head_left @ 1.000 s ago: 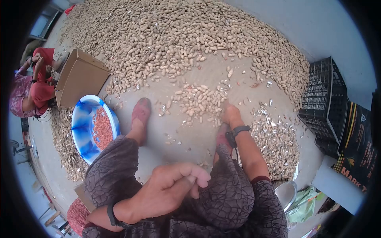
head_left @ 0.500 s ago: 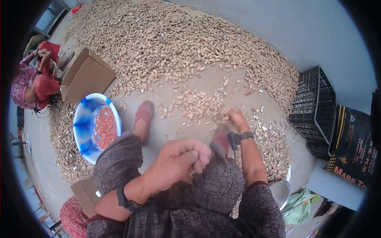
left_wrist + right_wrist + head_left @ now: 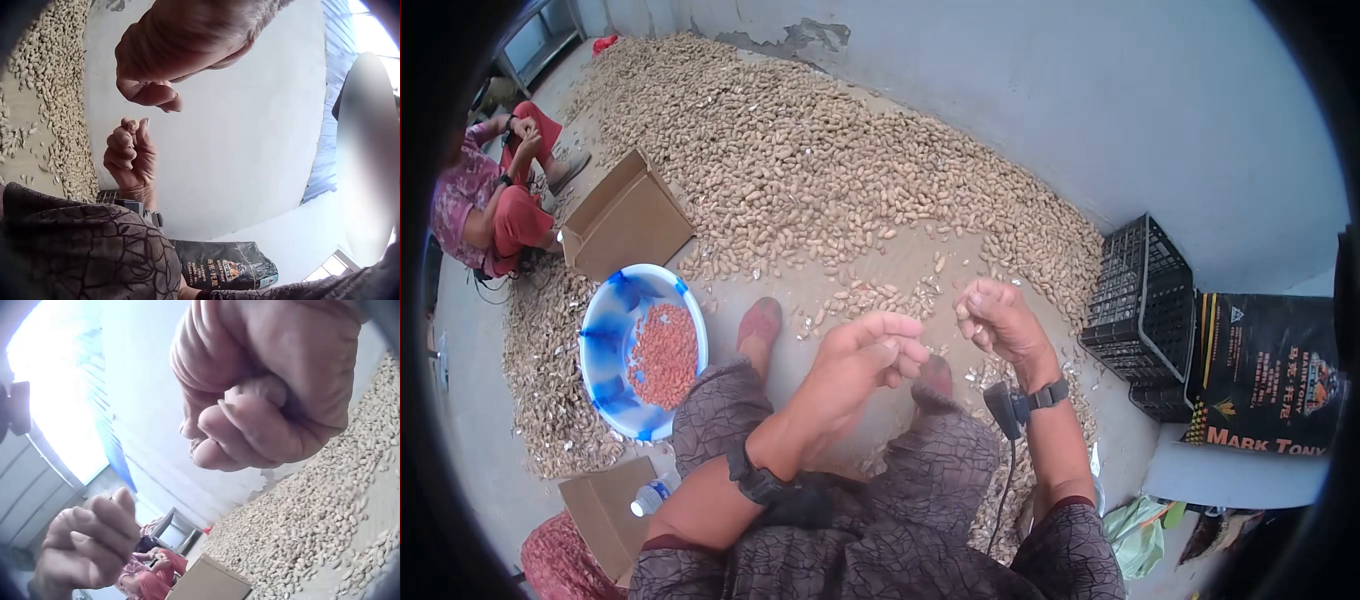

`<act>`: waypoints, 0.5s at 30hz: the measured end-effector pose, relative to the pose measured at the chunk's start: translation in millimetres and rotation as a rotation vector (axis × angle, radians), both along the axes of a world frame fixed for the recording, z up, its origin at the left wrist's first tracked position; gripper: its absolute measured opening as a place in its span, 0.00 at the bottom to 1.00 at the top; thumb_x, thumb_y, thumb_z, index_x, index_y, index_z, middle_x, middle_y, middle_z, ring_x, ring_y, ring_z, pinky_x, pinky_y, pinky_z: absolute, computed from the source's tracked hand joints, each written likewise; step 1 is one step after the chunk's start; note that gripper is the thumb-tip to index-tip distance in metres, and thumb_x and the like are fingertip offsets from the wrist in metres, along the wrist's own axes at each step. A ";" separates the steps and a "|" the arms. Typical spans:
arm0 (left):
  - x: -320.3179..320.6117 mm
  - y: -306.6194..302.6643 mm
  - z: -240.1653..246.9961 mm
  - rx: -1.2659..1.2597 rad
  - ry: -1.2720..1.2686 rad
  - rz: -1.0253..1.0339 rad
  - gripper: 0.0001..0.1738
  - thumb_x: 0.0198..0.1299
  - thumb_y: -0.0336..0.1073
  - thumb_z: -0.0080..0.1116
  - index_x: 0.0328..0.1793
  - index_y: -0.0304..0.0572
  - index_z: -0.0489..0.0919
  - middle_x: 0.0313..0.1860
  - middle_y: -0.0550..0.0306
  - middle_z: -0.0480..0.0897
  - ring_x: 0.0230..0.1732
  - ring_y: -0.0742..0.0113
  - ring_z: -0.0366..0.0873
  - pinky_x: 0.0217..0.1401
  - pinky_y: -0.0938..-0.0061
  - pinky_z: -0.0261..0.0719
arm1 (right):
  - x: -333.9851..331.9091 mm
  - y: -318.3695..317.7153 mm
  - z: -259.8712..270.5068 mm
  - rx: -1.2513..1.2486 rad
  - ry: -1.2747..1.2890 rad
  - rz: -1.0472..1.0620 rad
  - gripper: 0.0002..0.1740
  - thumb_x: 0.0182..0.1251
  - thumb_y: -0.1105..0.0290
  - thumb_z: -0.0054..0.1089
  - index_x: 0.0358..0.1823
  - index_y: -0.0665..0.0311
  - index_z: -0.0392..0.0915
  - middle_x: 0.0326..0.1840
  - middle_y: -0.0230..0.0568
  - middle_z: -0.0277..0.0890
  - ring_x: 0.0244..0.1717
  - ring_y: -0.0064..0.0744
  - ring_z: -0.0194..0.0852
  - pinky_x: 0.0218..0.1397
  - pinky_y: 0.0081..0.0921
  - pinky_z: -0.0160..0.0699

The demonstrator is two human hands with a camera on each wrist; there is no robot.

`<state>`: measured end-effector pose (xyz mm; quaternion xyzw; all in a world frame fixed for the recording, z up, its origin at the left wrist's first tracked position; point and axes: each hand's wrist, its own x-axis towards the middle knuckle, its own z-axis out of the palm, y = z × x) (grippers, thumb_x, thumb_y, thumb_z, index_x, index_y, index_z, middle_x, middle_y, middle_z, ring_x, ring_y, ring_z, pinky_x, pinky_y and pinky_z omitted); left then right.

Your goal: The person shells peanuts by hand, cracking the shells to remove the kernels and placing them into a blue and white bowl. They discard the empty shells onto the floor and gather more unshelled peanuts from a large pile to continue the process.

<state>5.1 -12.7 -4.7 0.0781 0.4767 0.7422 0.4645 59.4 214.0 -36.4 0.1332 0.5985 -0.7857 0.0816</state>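
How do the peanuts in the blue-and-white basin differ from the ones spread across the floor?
The reddish shelled kernels are bare of shell, while the tan peanuts in their pods are not. The kernels look smaller and rounder, the pods longer and paler. The kernels sit gathered in the round blue-and-white plastic basin, while the pods lie loose over the concrete floor in a far larger mass. Both are peanuts.

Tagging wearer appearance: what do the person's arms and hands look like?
No gloves on left hand or right hand. Each wrist has a black strap with a small black camera: left strap, right strap. A black cable hangs from the right one. Sleeves are dark, crackle-patterned, maroon-edged.
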 end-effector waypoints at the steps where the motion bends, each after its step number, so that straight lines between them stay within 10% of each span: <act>1: -0.3 0.4 0.0 0.035 -0.020 0.003 0.14 0.63 0.33 0.40 0.50 0.34 0.70 0.37 0.56 0.77 0.33 0.75 0.72 0.36 0.83 0.67 | -0.1 -9.2 13.6 0.013 0.008 0.003 0.10 0.60 0.65 0.53 0.33 0.66 0.75 0.18 0.32 0.72 0.15 0.12 0.65 0.13 0.07 0.60; 15: -6.6 -19.8 15.1 0.347 0.092 -0.093 0.13 0.62 0.36 0.46 0.47 0.34 0.71 0.34 0.61 0.75 0.31 0.79 0.71 0.31 0.88 0.68 | 6.3 -96.1 117.1 0.792 0.318 0.133 0.13 0.53 0.77 0.59 0.43 0.65 0.78 0.27 0.36 0.77 0.29 0.18 0.73 0.30 0.15 0.71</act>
